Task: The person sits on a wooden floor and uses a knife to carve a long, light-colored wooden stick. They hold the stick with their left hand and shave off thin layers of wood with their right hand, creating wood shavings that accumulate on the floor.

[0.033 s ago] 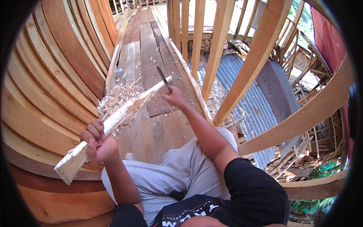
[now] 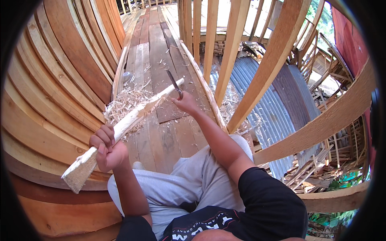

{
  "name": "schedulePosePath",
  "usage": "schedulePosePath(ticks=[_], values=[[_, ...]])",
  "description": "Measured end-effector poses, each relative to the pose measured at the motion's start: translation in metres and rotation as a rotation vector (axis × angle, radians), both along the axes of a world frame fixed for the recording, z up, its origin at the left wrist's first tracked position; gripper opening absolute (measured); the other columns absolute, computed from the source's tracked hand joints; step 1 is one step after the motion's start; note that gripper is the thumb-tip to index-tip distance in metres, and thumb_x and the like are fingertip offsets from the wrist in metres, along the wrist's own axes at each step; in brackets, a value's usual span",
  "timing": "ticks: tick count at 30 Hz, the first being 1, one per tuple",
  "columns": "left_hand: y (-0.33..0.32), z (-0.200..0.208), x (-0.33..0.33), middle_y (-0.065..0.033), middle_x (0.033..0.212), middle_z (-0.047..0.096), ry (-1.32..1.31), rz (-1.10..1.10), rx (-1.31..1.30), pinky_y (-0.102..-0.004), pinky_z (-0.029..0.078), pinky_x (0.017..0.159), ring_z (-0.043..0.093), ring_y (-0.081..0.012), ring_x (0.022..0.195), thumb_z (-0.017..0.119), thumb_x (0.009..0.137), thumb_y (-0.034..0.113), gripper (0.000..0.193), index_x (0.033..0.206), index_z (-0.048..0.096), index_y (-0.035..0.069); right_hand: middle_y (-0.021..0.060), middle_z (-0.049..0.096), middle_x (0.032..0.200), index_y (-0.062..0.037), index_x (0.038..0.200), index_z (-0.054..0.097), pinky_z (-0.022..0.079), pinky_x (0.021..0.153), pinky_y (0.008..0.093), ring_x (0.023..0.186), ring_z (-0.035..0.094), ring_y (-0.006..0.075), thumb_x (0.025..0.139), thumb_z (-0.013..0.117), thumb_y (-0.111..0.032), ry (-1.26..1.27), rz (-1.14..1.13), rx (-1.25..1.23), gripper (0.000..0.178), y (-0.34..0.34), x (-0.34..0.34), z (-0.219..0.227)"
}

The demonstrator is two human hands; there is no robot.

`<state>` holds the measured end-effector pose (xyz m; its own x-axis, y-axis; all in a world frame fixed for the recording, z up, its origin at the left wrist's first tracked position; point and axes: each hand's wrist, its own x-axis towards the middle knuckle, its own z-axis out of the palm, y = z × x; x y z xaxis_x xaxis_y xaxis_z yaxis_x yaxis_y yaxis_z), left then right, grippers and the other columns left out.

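A long pale piece of wood (image 2: 130,119) slants from the lower left up to the floor ahead, its bark-free surface roughly hewn. Its near end is broad and cut at an angle, and its far end is narrow. My left hand (image 2: 108,148) is wrapped round it close to the broad end. A knife (image 2: 173,80) with a dark blade is gripped at its handle by my right hand (image 2: 186,103). The blade crosses over the wood near its narrow end; whether it touches is unclear.
Curly wood shavings (image 2: 124,102) lie heaped on the plank floor (image 2: 157,138). Upright boards (image 2: 60,92) line the left side. A slatted wooden railing (image 2: 265,72) runs along the right, with corrugated metal sheets (image 2: 265,108) below it. A small grey object (image 2: 127,75) sits beyond the shavings.
The wood has shifted slightly to the right and forward, my left hand moving with it. My right hand and the knife have hardly moved.
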<state>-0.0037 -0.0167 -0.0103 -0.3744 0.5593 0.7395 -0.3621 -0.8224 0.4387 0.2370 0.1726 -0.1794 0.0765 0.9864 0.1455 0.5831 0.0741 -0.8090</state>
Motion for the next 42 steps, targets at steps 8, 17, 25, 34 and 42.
schedulePosePath(ticks=[8,17,25,34,42], values=[[0.005,0.007,-0.016,0.0024,0.052,0.026,-0.037,0.016,0.015,-0.0319,0.029,0.065,0.026,-0.0121,0.053,0.053,0.072,0.025,0.03,0.06,0.027,0.017,0.0157,0.063,0.081,0.0024,0.083,0.057,0.046,0.05,0.0385,0.06,0.061,0.0213,0.088,0.054,-0.022,0.282,-0.06,-0.448,0.025,-0.001,0.024,-0.001],[-0.012,0.031,-0.066,0.0045,0.053,0.022,-0.141,0.266,0.085,-0.0314,0.028,0.068,0.026,-0.0122,0.057,0.057,0.068,0.025,0.034,0.058,0.025,0.02,0.0278,0.067,0.103,0.0058,0.097,0.069,0.054,0.084,0.0446,0.1,0.066,0.0399,0.078,0.061,-0.008,-0.341,-0.221,-0.329,0.025,-0.002,0.058,-0.104],[-0.026,0.024,-0.1,0.0052,0.053,0.024,-0.165,0.315,0.035,-0.0305,0.027,0.069,0.027,-0.0117,0.057,0.058,0.064,0.026,0.032,0.058,0.027,0.021,0.0264,0.053,0.132,0.0032,0.115,0.061,0.043,0.101,0.0467,0.129,0.046,0.041,0.081,0.061,-0.016,-0.653,-0.336,-0.149,0.039,0.027,0.042,-0.111],[-0.033,0.024,-0.127,0.0086,0.053,0.029,-0.134,0.261,-0.009,-0.0272,0.029,0.071,0.032,-0.0089,0.059,0.064,0.066,0.029,0.032,0.057,0.034,0.023,0.0249,0.057,0.126,-0.0034,0.12,0.06,0.03,0.112,0.0478,0.127,0.047,0.0366,0.08,0.059,-0.024,-0.799,-0.122,0.12,0.045,0.092,-0.018,-0.164],[-0.04,0.021,-0.149,0.0097,0.053,0.031,-0.144,0.289,0.005,-0.0261,0.029,0.071,0.034,-0.008,0.06,0.068,0.068,0.032,0.035,0.057,0.037,0.023,0.0136,0.069,0.101,-0.0042,0.105,0.071,0.051,0.09,0.0314,0.106,0.062,0.0213,0.086,0.049,0.003,-0.133,-0.24,-0.29,0.03,0.109,-0.071,-0.121]])
